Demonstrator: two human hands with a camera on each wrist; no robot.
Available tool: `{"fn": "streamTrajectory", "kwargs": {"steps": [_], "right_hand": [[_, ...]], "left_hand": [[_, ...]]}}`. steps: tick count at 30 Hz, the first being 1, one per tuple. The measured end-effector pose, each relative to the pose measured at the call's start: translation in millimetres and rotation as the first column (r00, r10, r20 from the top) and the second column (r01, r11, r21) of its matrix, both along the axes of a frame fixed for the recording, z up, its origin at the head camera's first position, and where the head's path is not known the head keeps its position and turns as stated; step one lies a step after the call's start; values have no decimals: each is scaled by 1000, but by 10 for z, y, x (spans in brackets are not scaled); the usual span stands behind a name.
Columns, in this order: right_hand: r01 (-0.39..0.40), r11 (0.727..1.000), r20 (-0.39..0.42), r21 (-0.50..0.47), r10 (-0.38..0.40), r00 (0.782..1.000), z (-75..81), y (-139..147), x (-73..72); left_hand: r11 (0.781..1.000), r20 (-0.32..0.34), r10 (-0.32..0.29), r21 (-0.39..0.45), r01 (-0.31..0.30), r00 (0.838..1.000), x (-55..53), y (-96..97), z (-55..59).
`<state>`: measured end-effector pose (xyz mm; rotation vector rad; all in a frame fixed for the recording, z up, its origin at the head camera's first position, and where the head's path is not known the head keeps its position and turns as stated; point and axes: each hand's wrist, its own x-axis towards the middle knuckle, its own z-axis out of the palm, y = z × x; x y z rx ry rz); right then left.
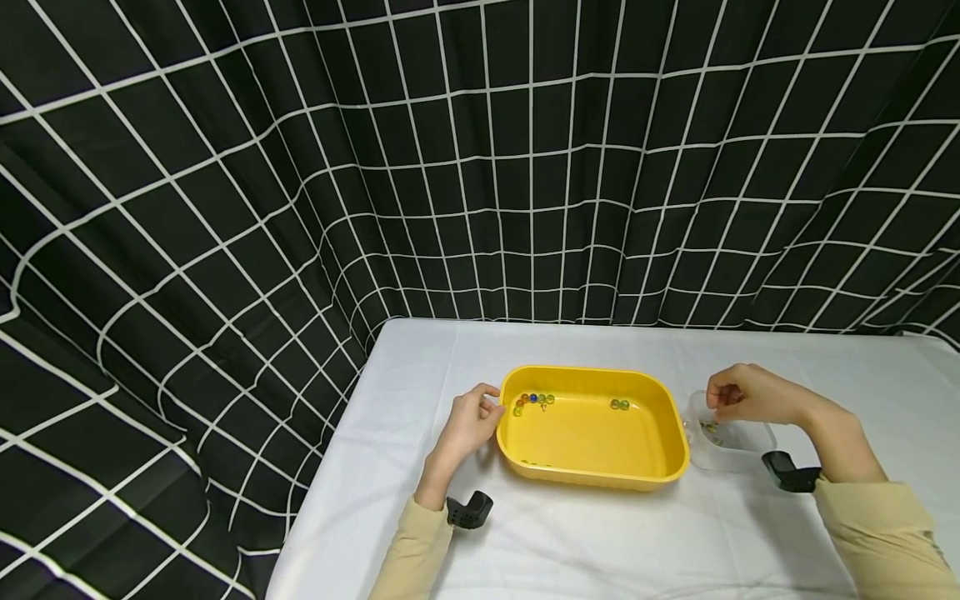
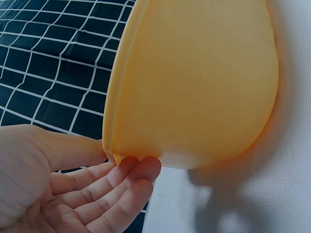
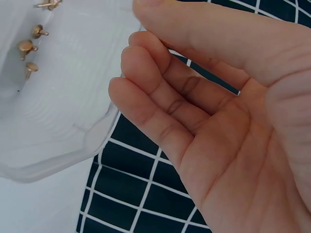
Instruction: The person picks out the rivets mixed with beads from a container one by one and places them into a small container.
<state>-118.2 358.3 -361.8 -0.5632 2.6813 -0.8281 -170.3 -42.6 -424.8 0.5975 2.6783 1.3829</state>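
Observation:
My left hand (image 1: pixel 471 423) is at the left end of a yellow tub (image 1: pixel 592 477), its thumb and fingers pinching the rim. Inside the tub, several glass marbles (image 1: pixel 533 398) line the back left corner, orange, blue and yellow-green, with a small metal stud (image 1: pixel 543 407) beside them. Two greenish marbles (image 1: pixel 619 404) sit at the back right. My right hand (image 1: pixel 757 396) hangs over a clear plastic box (image 3: pixel 53 167), fingers curled. Brass-coloured studs (image 3: pixel 27 47) with round heads and short stems lie in the box. I cannot tell whether the right fingertips hold anything.
A white cloth (image 1: pixel 570 542) covers the table. Black curtains with a white grid (image 1: pixel 525 167) hang behind it and on the left. The clear box stands close to the tub's right end. More greenish marbles (image 1: pixel 536 465) peek over the tub's front rim.

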Motion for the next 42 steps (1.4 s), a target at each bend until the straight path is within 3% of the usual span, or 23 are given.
{"fn": "streamTrajectory", "kwargs": {"steps": [15, 42], "right_hand": [[10, 1000, -37, 18, -10, 999, 98, -220, -101], [-105, 994, -96, 24, 107, 990, 53, -830, -435]], "left_hand": [[1000, 5, 2, 5, -2, 1000, -1, 3, 1], [1000, 6, 2, 10, -2, 1000, -4, -3, 4]]}}
